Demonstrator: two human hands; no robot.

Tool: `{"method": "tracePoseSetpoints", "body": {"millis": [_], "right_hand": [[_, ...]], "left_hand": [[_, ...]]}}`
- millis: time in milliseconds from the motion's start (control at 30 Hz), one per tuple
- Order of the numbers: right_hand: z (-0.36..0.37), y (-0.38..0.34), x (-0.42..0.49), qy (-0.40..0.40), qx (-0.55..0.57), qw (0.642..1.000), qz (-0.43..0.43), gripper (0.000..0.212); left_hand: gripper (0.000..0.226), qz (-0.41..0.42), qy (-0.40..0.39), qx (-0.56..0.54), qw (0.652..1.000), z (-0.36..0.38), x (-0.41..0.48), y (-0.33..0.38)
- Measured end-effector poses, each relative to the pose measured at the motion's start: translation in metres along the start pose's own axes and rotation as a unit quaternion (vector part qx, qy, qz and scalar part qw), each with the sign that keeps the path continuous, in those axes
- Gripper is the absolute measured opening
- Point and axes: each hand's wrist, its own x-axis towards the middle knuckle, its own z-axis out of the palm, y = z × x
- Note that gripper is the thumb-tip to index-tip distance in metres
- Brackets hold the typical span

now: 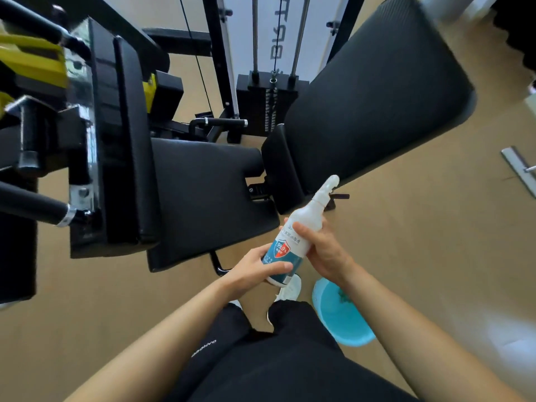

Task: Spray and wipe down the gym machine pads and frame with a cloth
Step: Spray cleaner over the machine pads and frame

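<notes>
Between my hands: spray bottle, long axis tilted, nozzle up and away toward back pad. Left hand wrapped round base, right hand closed on neck. Seat pad just beyond left hand. I'd judge right hand nearer trigger. Cloth not identifiable.

The spray bottle is white at the trigger head and shoulder, with a teal-blue label marked by a red shield carrying white "99.9" lettering. The seat pad, the back pad and the upright pad are all plain black, as is the frame. Yellow is seen on the machine parts at the upper left. The basin is light blue, with something darker green inside. The floor is tan. The shoe is white and the trousers black, with small white lettering.
</notes>
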Motion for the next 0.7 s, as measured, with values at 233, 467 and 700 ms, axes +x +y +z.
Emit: {"method": "tracePoseSetpoints", "body": {"millis": [233,467,700], "right_hand": [[-0.022,-0.005,0.029,0.036,-0.078,0.996,-0.001,0.075],[-0.021,-0.027,0.043,0.111,-0.26,0.959,-0.016,0.065],[0.005,-0.057,0.051,0.193,-0.327,0.925,0.032,0.074]], "left_hand": [[0.046,-0.027,0.112,-0.024,0.993,-0.008,0.05,0.028],[0.05,0.069,0.107,-0.074,0.989,-0.037,0.116,0.119],[0.022,0.071,0.122,-0.092,0.986,-0.01,0.16,0.163]]}}
